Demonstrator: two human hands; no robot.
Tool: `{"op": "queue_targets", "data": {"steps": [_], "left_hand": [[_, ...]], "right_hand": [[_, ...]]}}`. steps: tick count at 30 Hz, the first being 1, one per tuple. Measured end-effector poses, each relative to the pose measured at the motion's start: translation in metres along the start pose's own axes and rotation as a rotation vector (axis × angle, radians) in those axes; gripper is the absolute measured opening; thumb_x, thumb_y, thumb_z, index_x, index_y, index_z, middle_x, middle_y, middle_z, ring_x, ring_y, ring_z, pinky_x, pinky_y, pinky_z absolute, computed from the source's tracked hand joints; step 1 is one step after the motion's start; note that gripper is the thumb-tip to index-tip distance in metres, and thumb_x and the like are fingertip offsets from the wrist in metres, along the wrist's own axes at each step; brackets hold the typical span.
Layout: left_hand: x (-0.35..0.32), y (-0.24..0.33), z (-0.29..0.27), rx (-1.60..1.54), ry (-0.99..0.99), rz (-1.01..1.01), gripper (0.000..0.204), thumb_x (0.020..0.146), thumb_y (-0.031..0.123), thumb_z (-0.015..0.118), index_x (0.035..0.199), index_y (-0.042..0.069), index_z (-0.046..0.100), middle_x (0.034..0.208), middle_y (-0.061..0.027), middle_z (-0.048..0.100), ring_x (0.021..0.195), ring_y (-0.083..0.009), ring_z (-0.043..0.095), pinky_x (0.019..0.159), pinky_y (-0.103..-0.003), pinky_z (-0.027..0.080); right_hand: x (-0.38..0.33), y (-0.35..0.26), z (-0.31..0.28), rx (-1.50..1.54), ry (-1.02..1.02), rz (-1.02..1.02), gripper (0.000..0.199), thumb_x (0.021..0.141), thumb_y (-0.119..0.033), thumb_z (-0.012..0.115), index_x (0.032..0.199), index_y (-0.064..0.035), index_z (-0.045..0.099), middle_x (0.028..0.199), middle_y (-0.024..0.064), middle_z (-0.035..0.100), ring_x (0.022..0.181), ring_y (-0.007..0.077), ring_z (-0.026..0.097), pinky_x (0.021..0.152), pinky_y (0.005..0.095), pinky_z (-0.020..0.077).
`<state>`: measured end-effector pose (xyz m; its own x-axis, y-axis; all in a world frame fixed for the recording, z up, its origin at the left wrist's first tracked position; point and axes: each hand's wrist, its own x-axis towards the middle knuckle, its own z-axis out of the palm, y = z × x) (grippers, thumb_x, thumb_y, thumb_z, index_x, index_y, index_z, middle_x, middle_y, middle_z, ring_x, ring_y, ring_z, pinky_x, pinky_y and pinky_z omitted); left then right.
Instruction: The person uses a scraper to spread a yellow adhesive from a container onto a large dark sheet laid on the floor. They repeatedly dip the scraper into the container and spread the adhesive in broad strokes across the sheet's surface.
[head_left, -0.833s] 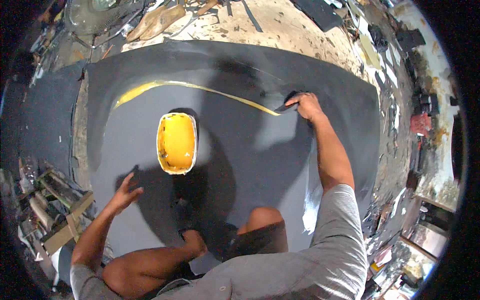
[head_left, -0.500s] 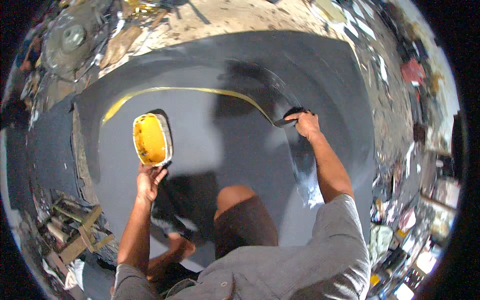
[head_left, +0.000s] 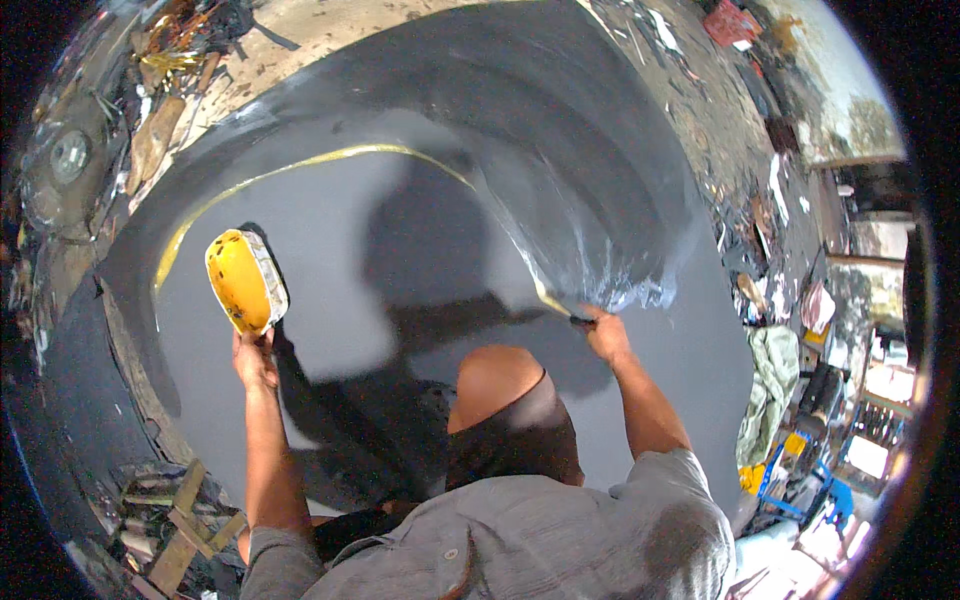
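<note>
Gripping yellow tub (head_left: 243,282), brush (head_left: 560,308) on grey sheet (head_left: 420,240)

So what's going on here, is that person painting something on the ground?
A person crouches on a big grey sheet laid on the ground. The right hand holds a brush with its tip against the sheet, at the end of a curved yellow line and beside a wet, shiny patch. The left hand grips the edge of a yellow paint tub.

Red flat package (head_left: 728,20), perhaps a carton, among debris at top right edge
</note>
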<state>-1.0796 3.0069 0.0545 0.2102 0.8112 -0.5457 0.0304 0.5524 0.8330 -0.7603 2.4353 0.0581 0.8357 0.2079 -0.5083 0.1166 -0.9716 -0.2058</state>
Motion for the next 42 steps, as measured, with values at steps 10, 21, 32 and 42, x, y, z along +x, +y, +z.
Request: {"op": "queue_targets", "data": {"steps": [10,21,32,42], "left_hand": [[-0.104,-0.041,-0.081,0.248,-0.121,-0.108,0.044,0.097,0.010,0.061,0.140,0.005,0.053,0.107,-0.0035,0.069,0.076,-0.0136,0.064,0.062,-0.027,0.051],[-0.110,-0.046,-0.182,0.250,-0.070,-0.294,0.058,0.096,0.027,0.065,0.148,0.012,0.045,0.129,-0.0062,0.059,0.113,-0.0176,0.058,0.092,-0.037,0.047],[-0.020,-0.128,-0.259,1.407,1.174,-0.175,0.061,0.106,0.049,0.031,0.157,0.017,0.023,0.165,-0.0023,0.020,0.151,-0.0224,0.022,0.113,-0.069,0.017],[-0.033,-0.095,-0.248,1.268,1.113,-0.120,0.062,0.103,0.046,0.039,0.155,0.015,0.027,0.163,-0.0108,0.023,0.151,-0.0299,0.021,0.115,-0.068,0.010]], "right_hand": [[-0.001,-0.022,0.029,0.271,0.331,0.505,0.042,0.081,-0.029,0.072,0.110,0.0003,0.063,0.107,0.0280,0.068,0.105,0.0452,0.064,0.091,0.0509,0.0497],[0.141,-0.294,-0.007,0.199,0.357,0.144,0.037,0.079,-0.025,0.066,0.101,0.0053,0.068,0.107,0.0271,0.069,0.105,0.0429,0.066,0.091,0.0504,0.0520],[0.149,-0.646,0.047,-0.129,0.179,-0.471,0.037,0.084,-0.026,0.063,0.111,-0.0022,0.069,0.117,0.0233,0.068,0.112,0.0390,0.064,0.094,0.0474,0.0516],[-0.004,-0.887,0.196,-0.268,0.079,-0.933,0.030,0.087,-0.022,0.060,0.107,-0.0052,0.072,0.115,0.0222,0.069,0.108,0.0381,0.067,0.092,0.0475,0.0539]]}}
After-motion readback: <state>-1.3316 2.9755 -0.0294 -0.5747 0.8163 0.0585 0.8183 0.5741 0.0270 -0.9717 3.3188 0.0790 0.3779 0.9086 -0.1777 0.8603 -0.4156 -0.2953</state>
